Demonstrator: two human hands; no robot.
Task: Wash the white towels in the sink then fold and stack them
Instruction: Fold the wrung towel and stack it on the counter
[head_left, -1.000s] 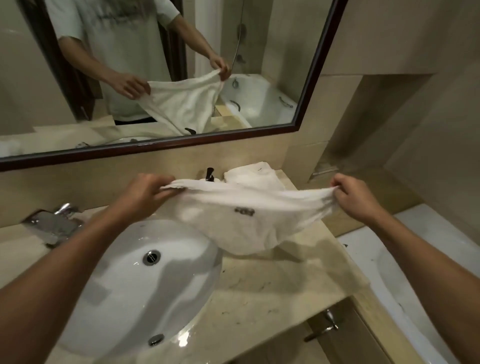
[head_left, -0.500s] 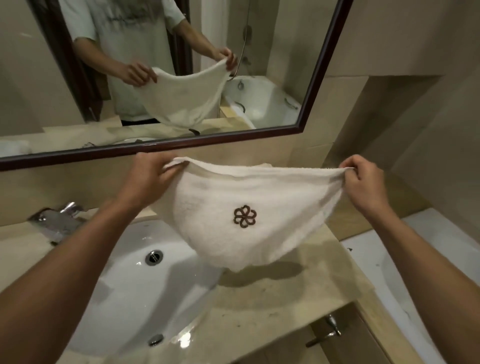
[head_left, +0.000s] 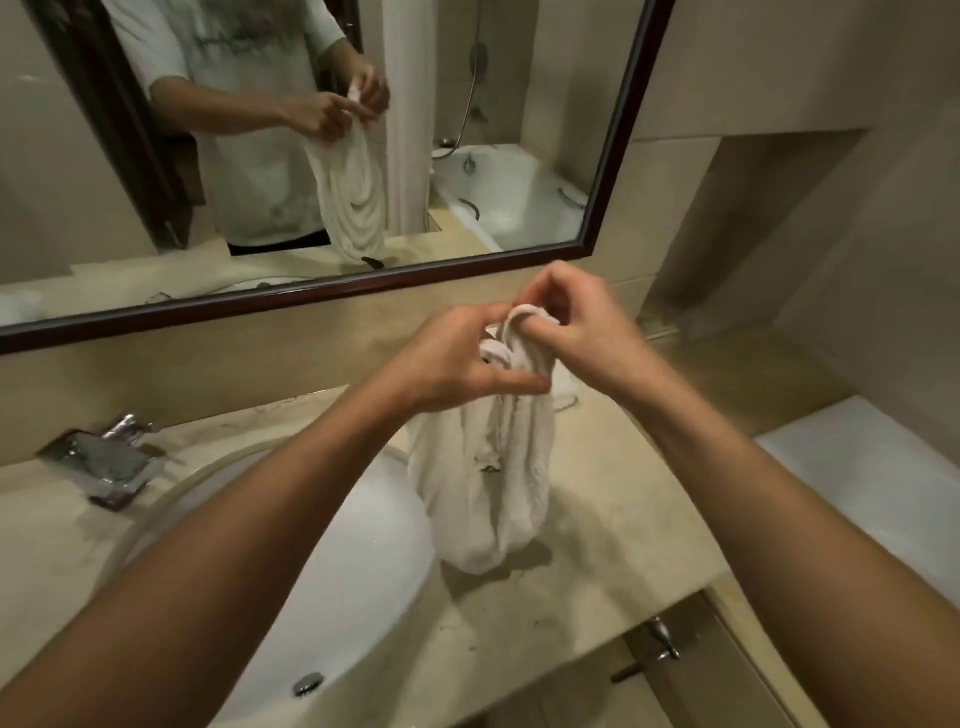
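You have brought your two hands together; the white towel (head_left: 488, 483), stretched wide half a second ago, now hangs doubled below your fingers, above the bench (head_left: 597, 566) beside the sink (head_left: 332, 582); left hand (head_left: 457, 358) and right hand (head_left: 576, 322) both pinch its top corners; folding has begun.

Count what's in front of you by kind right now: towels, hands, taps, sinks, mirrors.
Towels: 1, the white towel, hanging folded over the counter, pinched at the top by the left hand and right hand
Hands: 2
Taps: 1, the chrome tap
Sinks: 1, the white sink
Mirrors: 1, the framed mirror
Total: 6
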